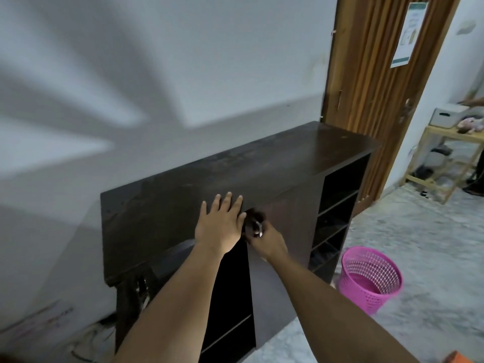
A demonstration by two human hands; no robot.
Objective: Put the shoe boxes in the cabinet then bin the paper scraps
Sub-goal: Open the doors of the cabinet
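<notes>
A pale wall (162,61) crossed by broad grey shadows fills the far left and rises behind everything. Low against it, down-left of both hands, cables (86,339) trail along the floor. The dark brown cabinet (262,163) stands against that wall, its top bare and faintly scuffed. The left hand (220,224) lies flat on the front edge of that top, fingers straight and spread. Below it the cabinet gapes dark, with a shelf edge showing lower down. Just right of the left hand, touching its side, the right hand (264,238) curls round a small metal handle (258,228) on the door (288,231) and grips it. Further right of this grip come open shelf compartments (337,205) at the cabinet's end. Down-right of it a pink mesh bin (369,276) sits on the grey mottled floor (419,244), near the cabinet's corner. Up-right stands a ribbed wooden door (377,74) bearing a paper notice (408,35). Beyond it a pale wooden rack (445,163) carries a white box (447,115). An orange corner (457,358) shows at the bottom right edge; whether it is a shoe box I cannot tell
</notes>
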